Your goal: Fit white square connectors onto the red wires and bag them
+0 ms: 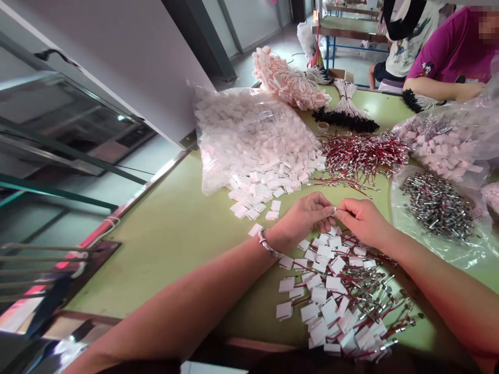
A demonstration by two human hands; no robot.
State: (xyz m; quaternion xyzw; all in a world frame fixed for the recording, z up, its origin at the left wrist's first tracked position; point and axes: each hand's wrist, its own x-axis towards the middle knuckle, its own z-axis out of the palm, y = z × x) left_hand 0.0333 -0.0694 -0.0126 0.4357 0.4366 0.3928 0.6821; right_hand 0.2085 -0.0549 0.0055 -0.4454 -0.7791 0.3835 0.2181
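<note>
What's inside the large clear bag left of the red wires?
White pieces show through the bag, some lying loose at its near side; anything beneath the top layer is covered.

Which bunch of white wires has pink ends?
The leftmost bunch, at the far end of the table beside the big clear bag of white pieces; the middle bunch and right bunch have black ends.

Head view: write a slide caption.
Left hand and right hand meet at a small white piece by a heap of red-wired white pieces on a green table.
</note>
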